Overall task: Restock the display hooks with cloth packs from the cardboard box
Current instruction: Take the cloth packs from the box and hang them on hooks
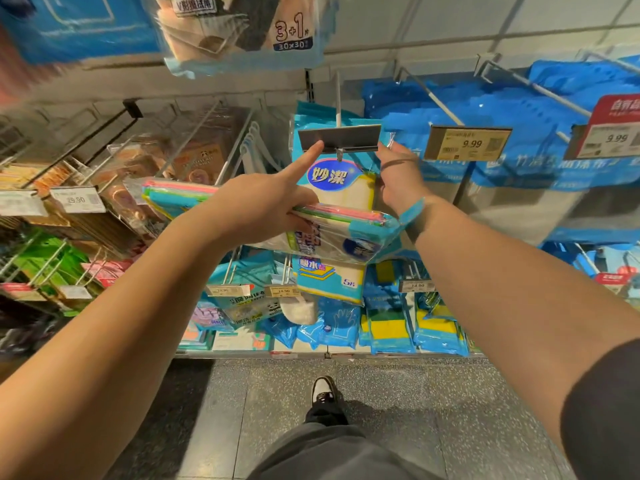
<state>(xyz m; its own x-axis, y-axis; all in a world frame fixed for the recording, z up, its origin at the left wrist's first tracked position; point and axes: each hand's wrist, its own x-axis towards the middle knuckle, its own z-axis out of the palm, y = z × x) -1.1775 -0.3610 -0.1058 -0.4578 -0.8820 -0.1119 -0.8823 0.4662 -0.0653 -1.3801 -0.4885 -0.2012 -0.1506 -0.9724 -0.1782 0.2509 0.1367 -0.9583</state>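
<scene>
Cloth packs [332, 225] lie flat in a small stack under the left hand [258, 209], whose thumb and lower fingers curl round the stack's near edge while the index finger [306, 157] points straight out and touches the lower left corner of a blank grey label holder [339, 138]. That holder sits at the tip of a display hook [337, 98], just above and beyond both hands. The stack shows pink, green and yellow cloth edges through clear wrap, and a blue header tab sticks out on its far right end, touching the right forearm.

Beyond the left hand and between the two hands, a hung pack [341, 181] with a blue oval logo dangles from the hook. The right hand [398, 178] is raised just right of the label holder, its fingers curled round the right edge of that pack's clear wrapping; a dark band circles the wrist.

Right of the right hand hang rows of blue packs [502, 109] behind yellow price tags [467, 143] reading 9.99. Left of the left hand, wire hooks carry brownish packets [138, 168], blurred. Below the hands hang more blue and yellow packs, then a speckled floor [433, 410] and one shoe [323, 391]. Above, a pack marked 3+1 [242, 29] hangs close to the camera.
</scene>
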